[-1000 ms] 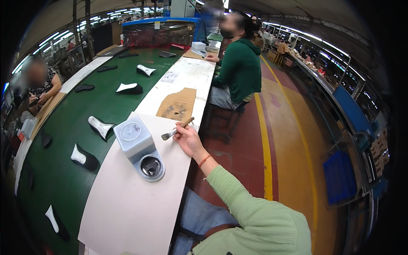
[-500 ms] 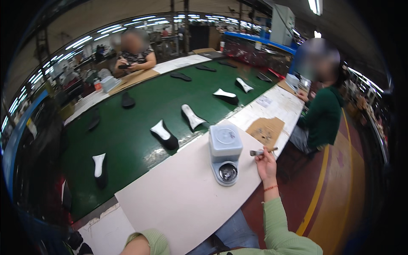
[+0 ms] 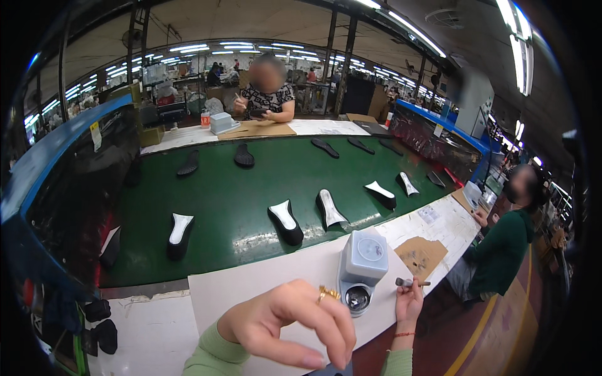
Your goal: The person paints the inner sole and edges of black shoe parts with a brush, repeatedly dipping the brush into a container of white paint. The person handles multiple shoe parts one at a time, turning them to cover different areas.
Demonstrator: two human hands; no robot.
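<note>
R hand point(image 3: 409, 305) lower right of frame, pinching a small brush point(image 3: 412, 283) just beside the grey glue pot point(image 3: 362, 268) on the white bench point(image 3: 263, 276). L hand point(image 3: 290, 326) bottom centre, raised, fingers curled; a dark thing shows at its fingertips, can't tell if gripped. No workpiece at the hands; shoe soles point(image 3: 285, 220) sit on the green belt point(image 3: 251, 182), centre frame. Looks like gluing is between pieces.

Bright, even light from ceiling tube lamps point(image 3: 520, 44); glare streaks on the green belt point(image 3: 269, 238). Fisheye bending and black vignette at the rim. Near left hand point(image 3: 295, 323) slightly soft; faces blurred.
</note>
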